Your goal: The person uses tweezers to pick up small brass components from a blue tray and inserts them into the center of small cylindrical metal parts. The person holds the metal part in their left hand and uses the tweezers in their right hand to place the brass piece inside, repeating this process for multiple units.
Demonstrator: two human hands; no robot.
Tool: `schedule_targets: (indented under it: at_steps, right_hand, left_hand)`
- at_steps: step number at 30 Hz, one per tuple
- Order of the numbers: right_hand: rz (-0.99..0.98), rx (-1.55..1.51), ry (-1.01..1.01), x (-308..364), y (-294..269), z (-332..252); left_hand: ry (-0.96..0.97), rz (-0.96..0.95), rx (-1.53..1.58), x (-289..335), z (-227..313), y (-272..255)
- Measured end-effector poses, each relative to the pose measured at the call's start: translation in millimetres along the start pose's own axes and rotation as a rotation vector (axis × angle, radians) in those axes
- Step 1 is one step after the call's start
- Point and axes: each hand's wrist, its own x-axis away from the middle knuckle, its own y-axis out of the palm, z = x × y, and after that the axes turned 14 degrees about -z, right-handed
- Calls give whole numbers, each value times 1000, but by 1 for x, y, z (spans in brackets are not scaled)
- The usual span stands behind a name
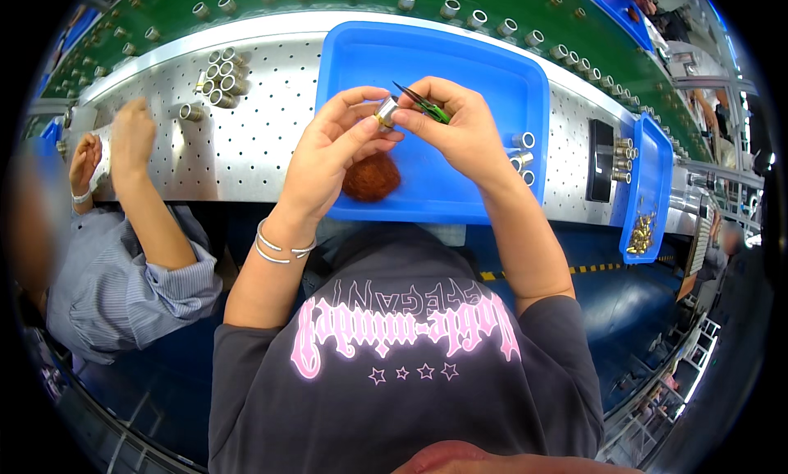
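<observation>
My left hand (332, 146) pinches a short silver metal cylinder (387, 110) with a brass-coloured end between thumb and fingers, above the blue tray (460, 207). Against the cylinder's other side rest the thumb and fingertips of my right hand (455, 129). That hand also grips a slim pointed tool (432, 109), black at the tip and green along its handle; its exact kind is unclear. Below my left fingers, a reddish-brown tuft of fibres (371, 177) lies in the tray. Several similar metal cylinders (526, 141) sit at the tray's right side.
Cylinders stand along the green conveyor (377, 0) behind the perforated metal table (271, 88). A cluster of cylinders (220, 78) stands at left, near a co-worker's hands (131, 137). On the right are a black case (601, 160) and a smaller blue tray (648, 174) with brass parts (641, 233).
</observation>
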Motion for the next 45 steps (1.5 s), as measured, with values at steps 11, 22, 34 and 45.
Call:
schedule_targets:
  at_steps: [11, 22, 34, 45]
  right_hand:
    - [209, 221, -47, 18, 1, -8]
    - [118, 428, -220, 26, 12, -11]
    - [147, -34, -127, 23, 15, 1]
    - [136, 204, -175, 19, 17, 1]
  left_hand:
    - [-76, -49, 152, 4, -5, 11]
    - [-4, 45, 111, 3, -15, 16]
    - [8, 98, 61, 4, -11, 19]
    - [79, 122, -108, 6, -10, 17]
